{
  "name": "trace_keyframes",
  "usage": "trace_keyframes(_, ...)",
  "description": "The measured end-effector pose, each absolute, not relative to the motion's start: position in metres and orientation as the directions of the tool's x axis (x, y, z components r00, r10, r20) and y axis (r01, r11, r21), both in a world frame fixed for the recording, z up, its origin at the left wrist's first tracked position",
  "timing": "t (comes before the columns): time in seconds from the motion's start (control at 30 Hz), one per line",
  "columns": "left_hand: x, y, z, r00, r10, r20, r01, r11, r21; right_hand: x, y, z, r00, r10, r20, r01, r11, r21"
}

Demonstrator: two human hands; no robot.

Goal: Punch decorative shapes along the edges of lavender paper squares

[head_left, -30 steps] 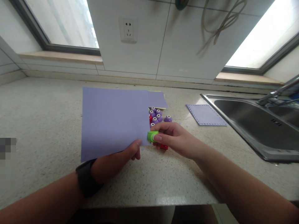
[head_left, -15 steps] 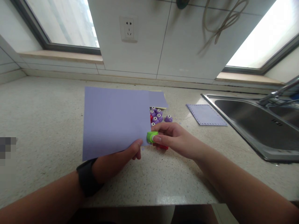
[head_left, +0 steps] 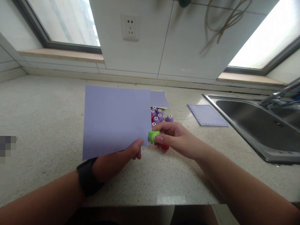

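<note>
My left hand (head_left: pixel 134 150) grips the lower edge of a lilac sheet of paper (head_left: pixel 117 118), thumb on top and fingers curled beneath. The sheet is lifted off the counter in part. At its lower right corner, my right hand (head_left: pixel 172 136) holds a small green craft punch (head_left: pixel 153 136) between thumb and fingers. The punch sits at the sheet's right edge; whether paper is in its slot, I cannot tell. Under my right hand lies a red object (head_left: pixel 165 147), partly hidden. Several purple craft punches (head_left: pixel 159 116) with white tops stand just behind the hand, one (head_left: pixel 169 118) apart from the others.
More lilac paper (head_left: pixel 159 98) lies behind the punches. To the right, a lilac sheet with punched edges (head_left: pixel 208 115) rests beside the steel sink (head_left: pixel 234 134) and its faucet (head_left: pixel 278 93). A tiled wall with a socket (head_left: pixel 130 27) backs the speckled counter (head_left: pixel 47 118).
</note>
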State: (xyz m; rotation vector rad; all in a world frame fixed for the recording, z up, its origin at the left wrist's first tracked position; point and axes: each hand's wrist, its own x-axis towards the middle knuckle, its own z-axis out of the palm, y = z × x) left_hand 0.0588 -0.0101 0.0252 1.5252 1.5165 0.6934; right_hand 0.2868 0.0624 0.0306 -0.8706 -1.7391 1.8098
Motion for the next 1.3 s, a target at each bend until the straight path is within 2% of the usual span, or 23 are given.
trace_keyframes(1.3, 0.0593, -0.0101, 0.0312, 0.125, 0.976, -0.177, 0.539, 0.083, 0.838, 0.2868, 0.0615, 0.0314, -0.674, 0.729, -0.118, 0.086, -0.081, -0.993)
